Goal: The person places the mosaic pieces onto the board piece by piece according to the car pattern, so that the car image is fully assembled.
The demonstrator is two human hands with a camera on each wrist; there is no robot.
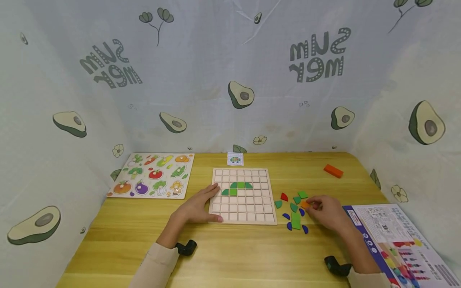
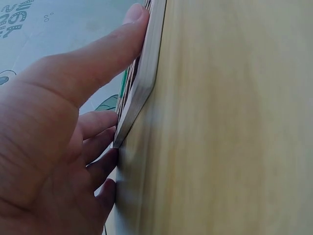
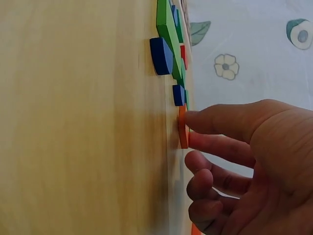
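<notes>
My left hand (image 1: 197,206) lies at the left side of a wooden grid board (image 1: 252,214), fingers spread along its edge. Its thumb rests on the board's near left corner, also seen in the left wrist view. Two green squares and several green quarter-circle pieces (image 1: 248,185) sit in the grid's cells. With thumb and index finger, my right hand (image 1: 329,212) pinches an orange block (image 3: 183,128) lying at table level. Beside it lie a long green rectangle (image 1: 295,220), blue half-round pieces (image 1: 305,229), a red quarter-circle (image 1: 284,197) and other green pieces.
Behind the board lies a small pattern card (image 1: 235,159). A vegetable puzzle board (image 1: 153,176) lies at the back left. A long orange-red block (image 1: 333,171) is at the back right, and a printed box (image 1: 403,240) lies right of the right arm.
</notes>
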